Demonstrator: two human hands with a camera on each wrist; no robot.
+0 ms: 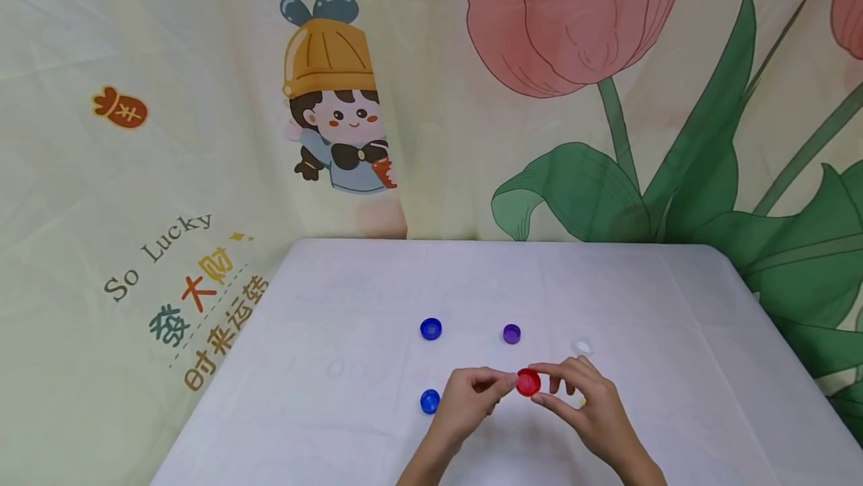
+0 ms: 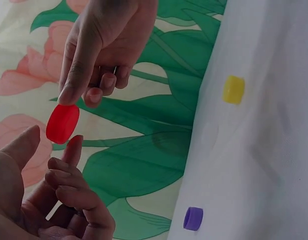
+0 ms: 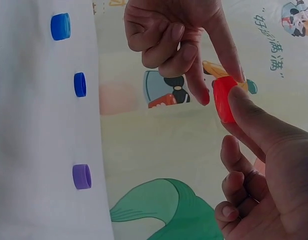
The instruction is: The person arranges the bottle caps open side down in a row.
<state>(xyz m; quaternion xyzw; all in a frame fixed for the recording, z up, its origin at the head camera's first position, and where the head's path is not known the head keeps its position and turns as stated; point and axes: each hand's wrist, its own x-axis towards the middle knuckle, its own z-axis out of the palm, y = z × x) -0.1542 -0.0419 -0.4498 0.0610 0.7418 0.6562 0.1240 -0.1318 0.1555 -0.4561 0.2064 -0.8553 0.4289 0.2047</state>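
A red bottle cap (image 1: 529, 382) is held up above the white table, between the two hands. My right hand (image 1: 593, 407) pinches its edge with thumb and finger, as the right wrist view shows with the thumb across the red cap (image 3: 225, 99). Close against the other side is my left hand (image 1: 475, 400). In the left wrist view its thumb and forefinger stand apart around the red cap (image 2: 63, 124), without a clear pinch; its other fingers are bent. Whether a left fingertip touches the cap is hard to tell.
On the white table (image 1: 323, 441) lie two blue caps (image 1: 431, 329), a purple cap (image 1: 512, 334) and a whitish clear cap (image 1: 583, 347). A yellow cap (image 2: 233, 89) is mostly hidden by my right hand in the head view. Behind the table hangs a printed cloth (image 1: 438, 134).
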